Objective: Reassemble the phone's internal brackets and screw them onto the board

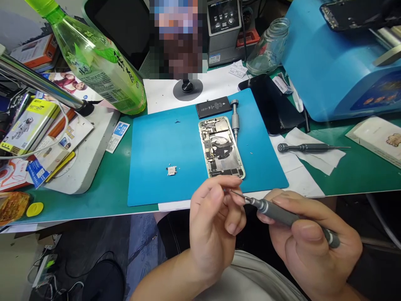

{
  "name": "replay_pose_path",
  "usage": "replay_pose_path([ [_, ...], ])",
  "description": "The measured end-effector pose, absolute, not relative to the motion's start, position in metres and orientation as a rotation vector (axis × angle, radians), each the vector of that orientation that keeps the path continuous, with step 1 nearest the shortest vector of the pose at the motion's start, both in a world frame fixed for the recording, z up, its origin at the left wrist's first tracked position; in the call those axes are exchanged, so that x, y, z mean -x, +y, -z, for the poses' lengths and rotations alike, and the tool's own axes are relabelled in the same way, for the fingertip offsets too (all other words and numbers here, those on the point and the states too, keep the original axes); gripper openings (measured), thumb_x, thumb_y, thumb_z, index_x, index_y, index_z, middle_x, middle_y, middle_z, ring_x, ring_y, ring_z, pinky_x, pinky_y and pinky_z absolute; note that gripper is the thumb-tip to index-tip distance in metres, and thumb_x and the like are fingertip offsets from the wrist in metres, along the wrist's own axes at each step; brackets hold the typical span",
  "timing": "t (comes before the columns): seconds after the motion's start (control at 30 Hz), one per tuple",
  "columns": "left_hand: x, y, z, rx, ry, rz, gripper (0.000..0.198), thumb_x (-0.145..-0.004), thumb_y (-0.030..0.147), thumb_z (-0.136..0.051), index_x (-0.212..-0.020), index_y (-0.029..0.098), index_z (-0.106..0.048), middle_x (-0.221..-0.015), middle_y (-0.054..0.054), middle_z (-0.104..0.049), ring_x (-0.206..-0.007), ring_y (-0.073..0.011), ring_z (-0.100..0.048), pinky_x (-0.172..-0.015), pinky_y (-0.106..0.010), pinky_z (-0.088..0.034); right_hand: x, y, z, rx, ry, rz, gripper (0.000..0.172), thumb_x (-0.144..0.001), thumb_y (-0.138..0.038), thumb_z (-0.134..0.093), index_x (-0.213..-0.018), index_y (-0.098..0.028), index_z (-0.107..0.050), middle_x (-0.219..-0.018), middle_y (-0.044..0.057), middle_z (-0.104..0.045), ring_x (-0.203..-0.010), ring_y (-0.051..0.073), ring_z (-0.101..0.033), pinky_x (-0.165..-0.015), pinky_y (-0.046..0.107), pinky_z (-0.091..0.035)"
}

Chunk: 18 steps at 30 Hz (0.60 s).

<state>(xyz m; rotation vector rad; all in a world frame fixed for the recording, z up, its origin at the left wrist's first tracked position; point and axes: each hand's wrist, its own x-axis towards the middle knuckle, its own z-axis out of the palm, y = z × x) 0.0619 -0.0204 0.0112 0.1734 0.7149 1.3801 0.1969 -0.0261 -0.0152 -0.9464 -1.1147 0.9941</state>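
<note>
My right hand (313, 234) grips a grey precision screwdriver (278, 213), its thin tip pointing left. At that tip the fingers of my left hand (216, 221) are pinched together; whatever is between them is too small to name. Just beyond my hands, an opened phone (222, 148) with its inner parts exposed lies on a blue mat (159, 142). Above the phone is a black battery (213, 107), and along its right side lies a second screwdriver (235, 119). A small metal bracket (172, 170) and tiny bits, perhaps screws, rest on the mat's left part.
Right of the mat are a dark phone screen (271, 104), another screwdriver (307, 148) on white paper, and a large blue machine (341, 62). A green bottle (103, 67) leans at the back left, near stacked boxes (29, 123). A glass jar (269, 46) stands behind.
</note>
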Motion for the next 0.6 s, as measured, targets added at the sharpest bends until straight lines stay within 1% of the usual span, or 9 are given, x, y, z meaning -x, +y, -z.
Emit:
replay_pose_path([
  [0.1, -0.0608, -0.0214, -0.0104, -0.195, 0.678, -1.380, 0.018, -0.088, 0.041, -0.089, -0.090, 0.023, -0.087, -0.071, 0.002, -0.070, -0.042, 0.0002, -0.036, -0.043, -0.011, -0.036, -0.1941, -0.0217, 0.0110, 0.938, -1.069, -1.061, 0.017, -0.095, -0.047, -0.079, -0.101, -0.033, -0.087, -0.069, 0.003, -0.070, -0.061, 0.013, -0.066, -0.058, 0.025, -0.061],
  [0.2, -0.0619, -0.0223, -0.0089, -0.215, 0.657, -1.403, 0.015, -0.090, 0.039, -0.087, -0.093, 0.023, -0.087, -0.075, 0.001, -0.072, -0.042, 0.0005, -0.037, -0.043, -0.011, -0.037, -0.1926, -0.0191, 0.0101, 0.936, -1.017, -1.118, 0.019, -0.093, -0.049, -0.080, -0.096, -0.031, -0.087, -0.066, 0.004, -0.068, -0.059, 0.012, -0.065, -0.056, 0.024, -0.059],
  [0.3, -0.0639, -0.0225, -0.0077, -0.216, 0.663, -1.414, 0.014, -0.090, 0.038, -0.089, -0.093, 0.024, -0.087, -0.075, 0.002, -0.073, -0.041, 0.0013, -0.036, -0.042, -0.011, -0.036, -0.1924, -0.0175, 0.0113, 0.941, -0.974, -1.150, 0.020, -0.091, -0.049, -0.082, -0.093, -0.030, -0.087, -0.068, 0.004, -0.068, -0.057, 0.012, -0.065, -0.053, 0.023, -0.058],
  [0.43, -0.0658, -0.0228, -0.0062, -0.208, 0.689, -1.415, 0.016, -0.091, 0.040, -0.089, -0.092, 0.025, -0.086, -0.074, 0.003, -0.074, -0.040, 0.0017, -0.035, -0.041, -0.010, -0.035, -0.1919, -0.0164, 0.0132, 0.938, -0.951, -1.177, 0.018, -0.090, -0.049, -0.084, -0.093, -0.032, -0.087, -0.067, 0.004, -0.068, -0.056, 0.012, -0.066, -0.053, 0.022, -0.058],
  [0.6, -0.0675, -0.0233, -0.0049, -0.207, 0.728, -1.420, 0.019, -0.090, 0.041, -0.090, -0.091, 0.023, -0.083, -0.072, 0.002, -0.075, -0.039, 0.0013, -0.035, -0.040, -0.010, -0.037, -0.1904, -0.0159, 0.0130, 0.936, -0.935, -1.189, 0.020, -0.088, -0.049, -0.085, -0.092, -0.030, -0.087, -0.068, 0.004, -0.069, -0.055, 0.013, -0.066, -0.051, 0.023, -0.058],
])
